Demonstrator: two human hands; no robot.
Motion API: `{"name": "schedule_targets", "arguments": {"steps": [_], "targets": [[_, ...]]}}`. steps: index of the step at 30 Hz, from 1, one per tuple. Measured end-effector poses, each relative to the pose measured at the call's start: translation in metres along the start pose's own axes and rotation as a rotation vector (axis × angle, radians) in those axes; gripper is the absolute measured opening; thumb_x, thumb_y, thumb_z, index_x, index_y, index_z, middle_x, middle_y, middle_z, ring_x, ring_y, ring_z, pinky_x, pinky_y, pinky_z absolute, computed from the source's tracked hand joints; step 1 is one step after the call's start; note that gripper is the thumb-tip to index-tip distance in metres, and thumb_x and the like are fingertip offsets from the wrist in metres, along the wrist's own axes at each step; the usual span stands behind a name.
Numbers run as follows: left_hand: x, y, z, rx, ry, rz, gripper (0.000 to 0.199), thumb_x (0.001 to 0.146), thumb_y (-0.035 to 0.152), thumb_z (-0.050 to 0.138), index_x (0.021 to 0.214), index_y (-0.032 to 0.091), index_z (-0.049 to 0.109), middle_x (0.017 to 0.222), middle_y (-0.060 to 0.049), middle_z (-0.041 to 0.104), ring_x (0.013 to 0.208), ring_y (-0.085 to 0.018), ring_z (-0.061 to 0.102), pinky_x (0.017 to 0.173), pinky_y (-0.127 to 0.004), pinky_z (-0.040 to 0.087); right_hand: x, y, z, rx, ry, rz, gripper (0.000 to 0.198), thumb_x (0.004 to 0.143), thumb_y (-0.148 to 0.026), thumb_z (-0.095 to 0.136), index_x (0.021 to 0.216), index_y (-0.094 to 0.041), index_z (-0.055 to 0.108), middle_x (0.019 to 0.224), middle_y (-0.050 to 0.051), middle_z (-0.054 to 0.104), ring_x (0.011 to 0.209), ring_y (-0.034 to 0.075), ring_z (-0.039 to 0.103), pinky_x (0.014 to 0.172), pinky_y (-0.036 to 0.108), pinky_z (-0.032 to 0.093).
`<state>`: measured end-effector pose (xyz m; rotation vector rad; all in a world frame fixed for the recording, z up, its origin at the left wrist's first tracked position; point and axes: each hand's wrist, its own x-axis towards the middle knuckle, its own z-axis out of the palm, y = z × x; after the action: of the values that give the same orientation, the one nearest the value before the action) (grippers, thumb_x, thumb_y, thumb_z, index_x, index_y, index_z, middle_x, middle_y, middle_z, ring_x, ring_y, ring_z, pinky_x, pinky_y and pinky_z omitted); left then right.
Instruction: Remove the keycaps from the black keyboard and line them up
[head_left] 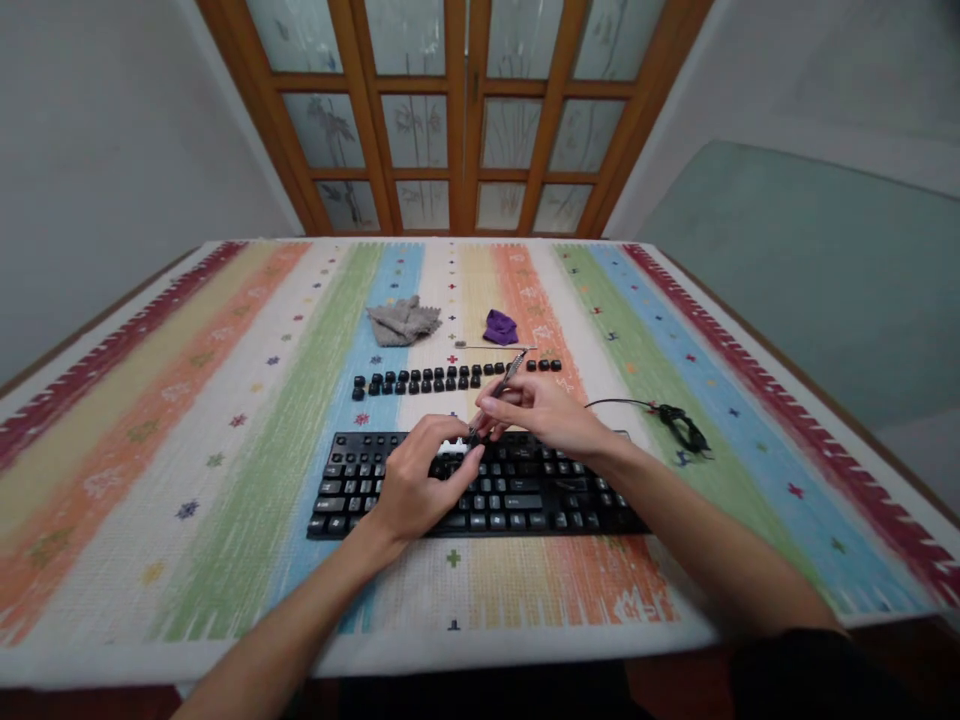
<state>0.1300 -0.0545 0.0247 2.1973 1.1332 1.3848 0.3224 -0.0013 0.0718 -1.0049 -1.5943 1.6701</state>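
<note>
A black keyboard [517, 500] lies before me, its upper rows partly without keycaps. In my right hand [536, 405] is a slim metallic tool [510, 372], slanted with its tip down toward the keyboard's upper rows. My left hand [424, 475] rests over the keyboard, thumb and fingers closed near the tool's lower end. What those fingers pinch is too small and covered to make out. Beside the left fingertips shows a white patch [452, 447] on the keyboard. Several loose black keycaps [426, 380] stand in two rows behind the keyboard.
A grey cloth [405, 321] and a purple cloth [500, 327] lie farther back. A thin rod [487, 347] lies in front of the purple cloth. To the right is a coiled black cable [682, 430]. A striped tablecloth [247, 480] covers the table; wooden glass doors [461, 120] stand behind.
</note>
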Motion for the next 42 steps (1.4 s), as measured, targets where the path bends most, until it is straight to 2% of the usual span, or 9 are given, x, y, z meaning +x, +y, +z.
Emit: {"name": "schedule_targets", "arguments": {"steps": [3, 6, 11, 17, 24, 28, 31, 35, 42], "targets": [[0.0, 0.0, 0.003, -0.229, 0.006, -0.201, 0.009, 0.089, 0.026, 0.068, 0.094, 0.022, 0.061, 0.095, -0.005, 0.065, 0.09, -0.018, 0.066, 0.08, -0.035, 0.061, 0.0, 0.002, 0.002, 0.008, 0.017, -0.031, 0.041, 0.079, -0.055, 0.075, 0.086, -0.016, 0.064, 0.08, 0.006, 0.074, 0.074, 0.017, 0.07, 0.07, 0.031, 0.058], [0.0, -0.003, 0.005, -0.419, 0.009, -0.317, 0.015, 0.085, 0.03, 0.072, 0.09, 0.021, 0.062, 0.098, -0.006, 0.062, 0.094, -0.019, 0.066, 0.084, -0.035, 0.062, 0.001, 0.005, 0.004, 0.008, 0.051, -0.082, 0.042, 0.08, -0.055, 0.074, 0.087, -0.015, 0.063, 0.078, 0.005, 0.073, 0.073, 0.016, 0.069, 0.069, 0.03, 0.056], [-0.002, -0.01, 0.008, -0.554, 0.02, -0.414, 0.026, 0.076, 0.037, 0.081, 0.084, 0.021, 0.062, 0.097, -0.006, 0.062, 0.096, -0.021, 0.067, 0.087, -0.038, 0.063, 0.001, 0.007, 0.009, -0.058, 0.108, -0.148, 0.042, 0.075, -0.054, 0.079, 0.084, -0.014, 0.067, 0.077, 0.004, 0.072, 0.071, 0.015, 0.067, 0.069, 0.029, 0.055], [-0.001, -0.012, 0.01, -0.667, 0.005, -0.533, 0.039, 0.074, 0.033, 0.082, 0.101, 0.022, 0.056, 0.101, -0.005, 0.068, 0.092, -0.02, 0.071, 0.089, -0.039, 0.06, 0.0, 0.005, 0.015, -0.002, 0.146, -0.138, 0.04, 0.074, -0.051, 0.08, 0.084, -0.015, 0.065, 0.075, 0.003, 0.072, 0.069, 0.016, 0.069, 0.068, 0.029, 0.058], [0.011, -0.014, -0.001, -0.747, -0.11, -0.615, 0.04, 0.068, 0.031, 0.085, 0.103, 0.017, 0.071, 0.098, -0.007, 0.072, 0.088, -0.019, 0.068, 0.086, -0.032, 0.056, -0.004, 0.005, 0.007, -0.005, 0.127, -0.166, 0.039, 0.077, -0.05, 0.079, 0.086, -0.016, 0.064, 0.076, 0.004, 0.072, 0.074, 0.018, 0.073, 0.071, 0.031, 0.061], [0.013, -0.017, -0.004, -0.761, -0.204, -0.637, 0.044, 0.065, 0.029, 0.088, 0.105, 0.017, 0.072, 0.091, -0.005, 0.071, 0.085, -0.018, 0.065, 0.082, -0.031, 0.055, -0.011, 0.005, 0.002, 0.017, 0.112, -0.18, 0.037, 0.081, -0.05, 0.075, 0.087, -0.015, 0.064, 0.078, 0.006, 0.074, 0.075, 0.019, 0.074, 0.072, 0.033, 0.062], [0.018, -0.016, -0.005, -0.711, -0.34, -0.622, 0.047, 0.068, 0.029, 0.085, 0.11, 0.017, 0.072, 0.097, -0.007, 0.071, 0.087, -0.018, 0.065, 0.083, -0.032, 0.054, -0.019, 0.002, -0.003, 0.05, 0.16, -0.24, 0.035, 0.082, -0.048, 0.075, 0.088, -0.016, 0.063, 0.082, 0.007, 0.075, 0.077, 0.019, 0.075, 0.069, 0.032, 0.062], [0.032, -0.018, -0.008, -0.533, -0.499, -0.514, 0.032, 0.076, 0.032, 0.075, 0.104, 0.016, 0.073, 0.101, -0.009, 0.071, 0.087, -0.019, 0.066, 0.082, -0.034, 0.055, -0.033, -0.001, -0.017, 0.074, 0.234, -0.304, 0.032, 0.084, -0.045, 0.074, 0.092, -0.016, 0.063, 0.084, 0.008, 0.076, 0.076, 0.02, 0.076, 0.068, 0.031, 0.062], [0.065, -0.042, -0.008, -0.1, -0.41, -0.283, 0.015, 0.076, 0.021, 0.067, 0.09, 0.017, 0.065, 0.083, -0.003, 0.072, 0.078, -0.018, 0.069, 0.08, -0.033, 0.056, -0.058, 0.013, -0.04, 0.097, 0.44, -0.276, 0.036, 0.08, -0.049, 0.078, 0.088, -0.016, 0.064, 0.08, 0.008, 0.077, 0.068, 0.02, 0.075, 0.063, 0.031, 0.062]]}}
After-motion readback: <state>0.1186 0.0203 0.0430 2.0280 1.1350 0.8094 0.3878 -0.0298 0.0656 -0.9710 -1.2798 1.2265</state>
